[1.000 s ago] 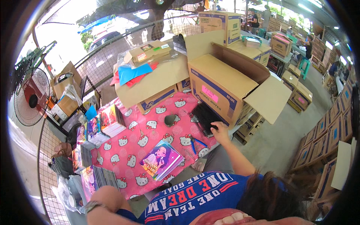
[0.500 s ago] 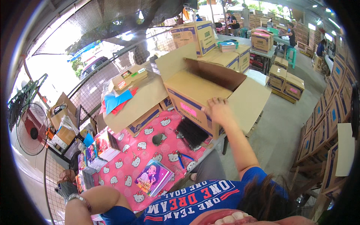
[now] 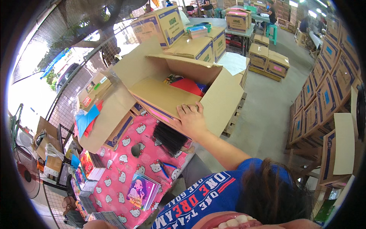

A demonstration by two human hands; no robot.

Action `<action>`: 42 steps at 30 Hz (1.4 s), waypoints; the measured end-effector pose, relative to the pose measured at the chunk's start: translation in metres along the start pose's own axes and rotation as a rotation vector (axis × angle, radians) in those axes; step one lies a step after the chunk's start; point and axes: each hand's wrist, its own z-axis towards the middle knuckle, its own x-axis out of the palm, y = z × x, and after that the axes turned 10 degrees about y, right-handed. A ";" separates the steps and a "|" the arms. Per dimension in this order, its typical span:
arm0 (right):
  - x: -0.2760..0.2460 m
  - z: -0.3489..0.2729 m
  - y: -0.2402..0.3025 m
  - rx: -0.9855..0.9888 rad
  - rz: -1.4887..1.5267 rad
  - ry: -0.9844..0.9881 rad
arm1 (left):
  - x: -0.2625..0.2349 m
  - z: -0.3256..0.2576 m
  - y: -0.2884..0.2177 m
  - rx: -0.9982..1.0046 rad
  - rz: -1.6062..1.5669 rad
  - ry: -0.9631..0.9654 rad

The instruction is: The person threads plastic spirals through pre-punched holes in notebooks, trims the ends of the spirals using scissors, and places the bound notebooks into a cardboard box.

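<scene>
My right hand [image 3: 192, 120] rests on the near edge of a large open cardboard box [image 3: 167, 91], fingers slightly apart and lying over its near flap. Inside the box, a red and blue item and some coloured covers show in part. The box's side flaps stand spread outward. Under its front edge lies a bundle of thin black strips [image 3: 169, 139]. My left hand is out of sight; only a bit of that arm shows at the lower rim. Closer to me lie a small stack of purple-covered notebooks [image 3: 143, 192] and blue-handled pliers [image 3: 164, 170] on the pink patterned tablecloth [image 3: 110, 187].
Stacks of notebooks [image 3: 91, 166] line the table's left edge. Beyond them is a fan [image 3: 26, 175]. A second open box [image 3: 118, 131] stands left of the large one. Closed cartons [image 3: 190, 47] sit behind. More cartons [image 3: 324, 99] are piled along the right.
The view has swung right, so things sit further left. The box's inside and its contents now show. My right hand stays on the box's near edge; my left wrist has left the picture.
</scene>
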 end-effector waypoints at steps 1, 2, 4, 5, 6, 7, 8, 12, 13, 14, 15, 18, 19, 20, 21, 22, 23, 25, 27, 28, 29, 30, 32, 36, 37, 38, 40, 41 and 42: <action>-0.001 0.002 0.005 -0.012 0.006 -0.010 | 0.001 -0.011 0.004 -0.070 0.002 0.018; -0.001 0.002 0.008 -0.022 0.011 -0.020 | 0.002 -0.022 0.008 -0.132 -0.001 0.038; -0.003 0.003 0.008 -0.024 0.014 -0.006 | 0.005 -0.041 0.017 -0.238 -0.023 0.069; -0.003 0.002 0.007 -0.021 0.013 0.002 | 0.006 -0.048 0.022 -0.274 -0.037 0.082; -0.003 0.002 0.004 -0.022 0.001 0.004 | 0.006 -0.053 0.025 -0.300 -0.051 0.088; -0.002 0.002 0.002 -0.025 -0.009 0.007 | 0.006 -0.057 0.028 -0.320 -0.067 0.094; -0.002 0.001 0.001 -0.031 -0.019 0.011 | 0.005 -0.061 0.028 -0.337 -0.082 0.101; -0.008 0.000 0.001 -0.027 -0.026 0.027 | 0.001 -0.068 0.029 -0.373 -0.118 0.126; -0.008 0.000 0.002 -0.029 -0.027 0.026 | -0.001 -0.069 0.025 -0.385 -0.121 0.131; -0.007 -0.001 0.003 -0.030 -0.029 0.025 | -0.003 -0.069 0.023 -0.390 -0.120 0.130; -0.006 -0.001 0.004 -0.029 -0.025 0.018 | -0.004 -0.068 0.023 -0.391 -0.126 0.134; -0.004 -0.002 0.006 -0.023 -0.016 0.005 | -0.009 -0.068 0.020 -0.408 -0.147 0.144; -0.003 -0.002 0.006 -0.020 -0.012 0.005 | -0.011 -0.067 0.020 -0.412 -0.160 0.146; -0.004 -0.002 0.006 -0.017 -0.009 0.006 | -0.013 -0.066 0.020 -0.414 -0.171 0.151; -0.005 -0.003 0.007 -0.013 -0.007 0.012 | -0.016 -0.068 0.019 -0.426 -0.185 0.152; -0.006 -0.003 0.007 -0.009 -0.006 0.019 | -0.017 -0.069 0.020 -0.432 -0.197 0.156; -0.006 -0.002 0.007 -0.004 -0.004 0.025 | -0.020 -0.069 0.022 -0.437 -0.206 0.154; -0.003 -0.002 0.008 -0.006 -0.016 0.001 | -0.024 -0.071 0.026 -0.451 -0.233 0.154; 0.001 -0.002 0.009 0.004 -0.029 -0.015 | -0.029 -0.073 0.027 -0.464 -0.254 0.160; 0.003 -0.002 0.010 0.014 -0.037 -0.019 | -0.031 -0.072 0.028 -0.467 -0.263 0.163; 0.004 -0.001 0.011 0.024 -0.044 -0.023 | -0.033 -0.070 0.031 -0.467 -0.279 0.170; 0.006 -0.002 0.013 0.033 -0.037 -0.036 | -0.034 -0.070 0.034 -0.474 -0.296 0.176; 0.007 -0.001 0.012 0.044 -0.030 -0.065 | -0.041 -0.072 0.038 -0.489 -0.315 0.181; 0.011 0.002 0.011 0.042 -0.045 -0.138 | -0.059 -0.078 0.047 -0.502 -0.370 0.179; 0.013 0.001 0.012 0.045 -0.060 -0.145 | -0.065 -0.080 0.052 -0.509 -0.379 0.182; 0.014 0.000 0.013 0.049 -0.074 -0.152 | -0.068 -0.083 0.057 -0.516 -0.398 0.176; 0.016 0.001 0.014 0.033 -0.064 -0.206 | -0.076 -0.088 0.064 -0.525 -0.436 0.178; 0.018 0.000 0.014 0.024 -0.063 -0.230 | -0.079 -0.091 0.067 -0.527 -0.449 0.176; 0.020 0.002 0.013 0.023 -0.063 -0.271 | -0.082 -0.092 0.072 -0.527 -0.468 0.175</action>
